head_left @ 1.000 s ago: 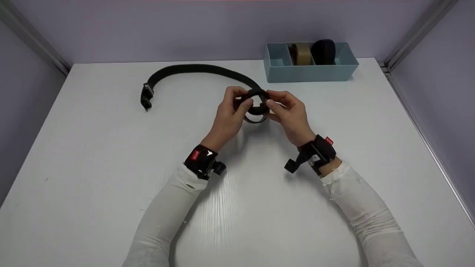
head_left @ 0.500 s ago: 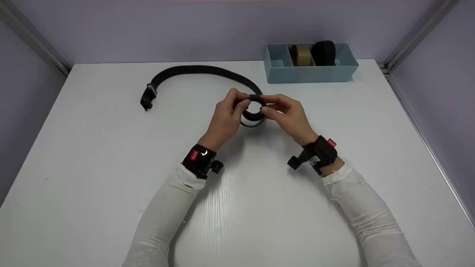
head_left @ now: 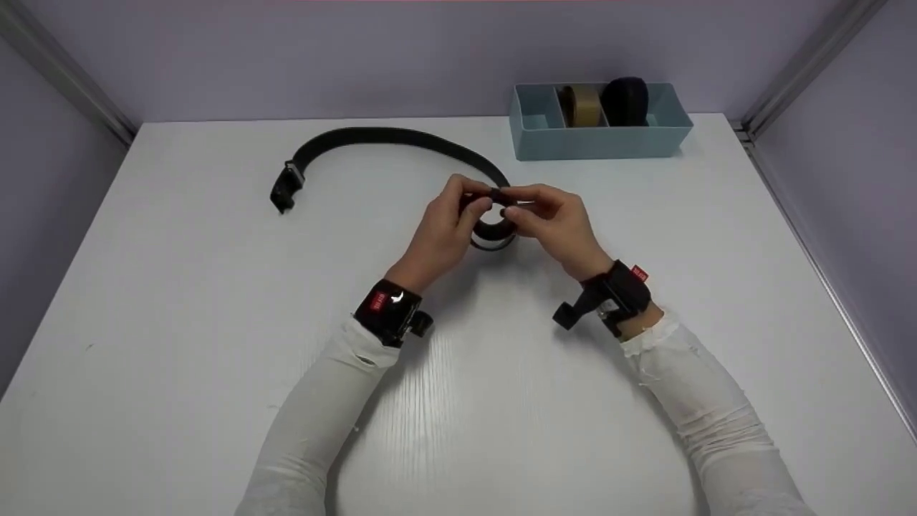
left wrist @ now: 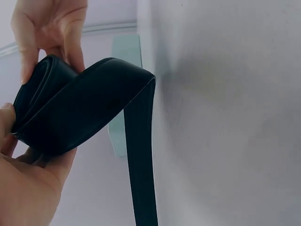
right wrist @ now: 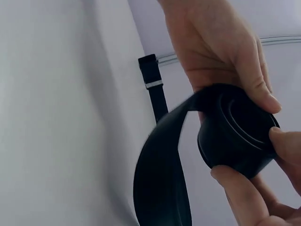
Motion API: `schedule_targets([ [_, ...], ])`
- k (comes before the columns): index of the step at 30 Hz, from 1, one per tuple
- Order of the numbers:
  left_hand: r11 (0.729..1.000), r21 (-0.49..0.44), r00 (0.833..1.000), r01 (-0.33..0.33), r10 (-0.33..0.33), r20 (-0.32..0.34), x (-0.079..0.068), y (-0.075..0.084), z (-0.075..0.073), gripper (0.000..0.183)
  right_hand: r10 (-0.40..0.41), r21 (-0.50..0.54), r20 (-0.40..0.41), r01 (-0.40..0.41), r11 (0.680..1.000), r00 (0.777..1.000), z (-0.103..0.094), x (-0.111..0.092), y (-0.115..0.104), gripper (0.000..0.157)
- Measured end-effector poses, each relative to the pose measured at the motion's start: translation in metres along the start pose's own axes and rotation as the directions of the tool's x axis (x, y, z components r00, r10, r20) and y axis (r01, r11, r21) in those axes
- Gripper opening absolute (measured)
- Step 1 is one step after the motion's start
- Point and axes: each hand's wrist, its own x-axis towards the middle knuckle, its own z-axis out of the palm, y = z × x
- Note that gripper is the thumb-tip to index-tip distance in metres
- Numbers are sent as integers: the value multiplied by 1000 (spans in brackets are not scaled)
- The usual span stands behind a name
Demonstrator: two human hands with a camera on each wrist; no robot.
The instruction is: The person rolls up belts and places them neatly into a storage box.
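Observation:
A black belt (head_left: 401, 135) lies curved over the white table, its buckle end (head_left: 286, 188) at the left. The other end is wound into a coil (right wrist: 235, 134) of several turns, raised off the table between both hands. My left hand (head_left: 445, 222) pinches the coil's left side with thumb and fingers. On the right side my right hand (head_left: 559, 222) grips it the same way. In the left wrist view a loose outer turn (left wrist: 94, 103) hangs away from the coil and runs down into the strap (left wrist: 140, 165).
At the back right of the white table (head_left: 215, 287) stands a blue divided box (head_left: 594, 145). It holds a roll of tan tape (head_left: 584, 106) and a dark rounded object (head_left: 625, 102). Pale walls (head_left: 322, 57) enclose the back and sides.
Both hands have brought the coil slightly toward the person, and the coil has turned a little. The buckle end has shifted only slightly.

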Motion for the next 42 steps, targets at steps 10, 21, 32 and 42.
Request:
schedule_targets([
  [10,992,-126,995,23,-35,-96,0,-3,4,31,151,287,-126,-109,952,980,9,-1,2,33],
  [21,998,-62,993,-5,-2,-116,1,-2,1,28,95,276,-86,-68,959,992,9,0,2,34],
  [32,990,115,993,-86,95,-69,2,-3,-2,24,-64,-77,39,66,995,997,-1,0,0,36],
  [42,998,31,992,-58,61,-108,1,-3,0,26,-42,35,-34,43,998,999,5,-1,-2,36],
])
